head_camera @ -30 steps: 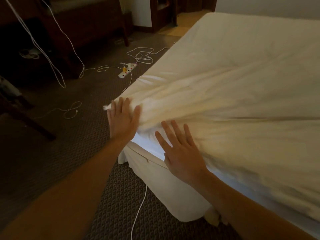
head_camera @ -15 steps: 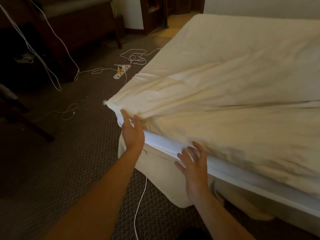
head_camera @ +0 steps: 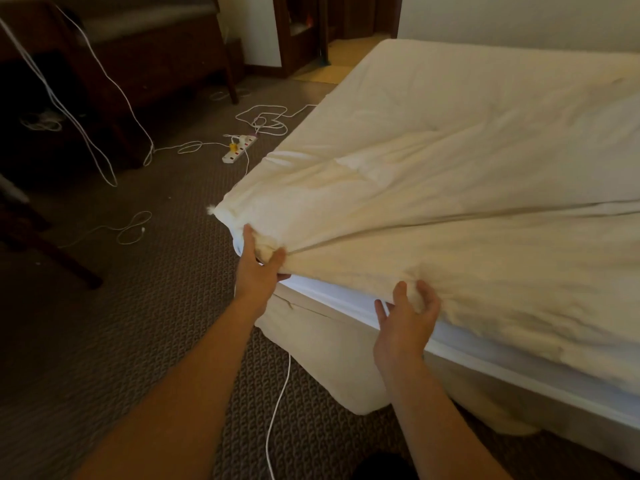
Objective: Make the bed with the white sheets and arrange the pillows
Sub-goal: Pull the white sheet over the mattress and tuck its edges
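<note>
Left hand (head_camera: 258,266) is right at the near corner of the bed, thumb and fingers bunched into a fistful of the white sheet (head_camera: 450,202), and tight creases fan out from that pinch across the top. Right hand (head_camera: 406,322) sits just along the edge from it, thumb on one side and curled fingers on the other, with a fold of the sheet's hem caught between them. The little finger sticks out loose below.

Directly under both hands runs the bright white side of the mattress (head_camera: 332,294), bare, with the sheet's edge lifted above it. Below that, a cream bed skirt (head_camera: 322,362) hangs down to the carpet (head_camera: 131,341). The sheet itself covers the whole top of the bed, stretching away beyond the hands and off to the right, rumpled near the grip and smoother farther off.

Between the two forearms a white cable (head_camera: 277,410) trails over the carpet. Well beyond the left hand, out on the floor, lies a white power strip (head_camera: 239,150) amid loops of cord. Farther off on that side stands dark wooden furniture (head_camera: 156,60).
</note>
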Demonstrator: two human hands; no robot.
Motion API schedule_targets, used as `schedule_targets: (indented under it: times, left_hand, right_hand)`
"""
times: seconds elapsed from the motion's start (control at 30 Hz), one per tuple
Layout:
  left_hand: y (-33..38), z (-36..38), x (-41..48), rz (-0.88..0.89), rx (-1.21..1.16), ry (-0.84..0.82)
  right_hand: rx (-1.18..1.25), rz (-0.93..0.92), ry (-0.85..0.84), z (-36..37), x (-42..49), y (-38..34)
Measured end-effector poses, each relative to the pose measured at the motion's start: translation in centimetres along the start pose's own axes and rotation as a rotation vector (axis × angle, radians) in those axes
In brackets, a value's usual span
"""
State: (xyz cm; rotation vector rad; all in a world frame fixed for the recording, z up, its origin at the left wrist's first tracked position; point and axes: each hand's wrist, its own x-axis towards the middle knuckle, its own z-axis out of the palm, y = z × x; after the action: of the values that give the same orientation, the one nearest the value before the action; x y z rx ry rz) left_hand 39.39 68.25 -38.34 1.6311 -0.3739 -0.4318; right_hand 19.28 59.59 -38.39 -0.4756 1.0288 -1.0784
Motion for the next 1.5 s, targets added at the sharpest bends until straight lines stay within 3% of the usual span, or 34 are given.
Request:
schedule_targets:
  times: [0.23, 0.47, 0.63, 0.77, 0.9, 1.13, 1.37, 1.5]
  left_hand:
    - [-2.3, -0.8, -0.9, 0.003, 0.272, -0.066]
    - [-3.4, -0.7, -1.0, -0.018, 0.431, -0.086]
    - [-3.6, -1.1, -0.9, 0.061, 0.641, -0.043]
    - [-2.5, -2.2, 0.3, 0.164, 0.536, 0.094]
    - [0.4, -3.4, 3.7, 0.033, 0.091, 0.176]
    - [-0.1, -3.6, 5.6, -0.006, 0.609, 0.175]
    - [0.9, -0.6, 4.4, -0.175, 0.733, 0.359]
    - [1.8, 2.8, 0.5, 0.108, 0.893, 0.419]
  right_hand:
    - [-0.209, -0.075, 0.072, -2.4, 2.4, 2.0]
    - [-0.293, 0.075, 0.077, -4.1, 4.1, 3.3]
    - [-0.235, 0.14, -0.014, -4.6, 4.2, 2.4]
    - [-0.123, 0.265, -0.044, -5.7, 3.9, 1.0]
    - [-0.046, 0.29, -0.029, -7.2, 4.9, -0.2]
    - [-0.224, 0.225, 0.015, -7.6, 5.6, 0.7]
    - [-0.404, 0.383, -0.148, -8.8, 6.4, -2.2]
    - [-0.51, 0.371, -0.188, -11.9, 5.1, -5.3]
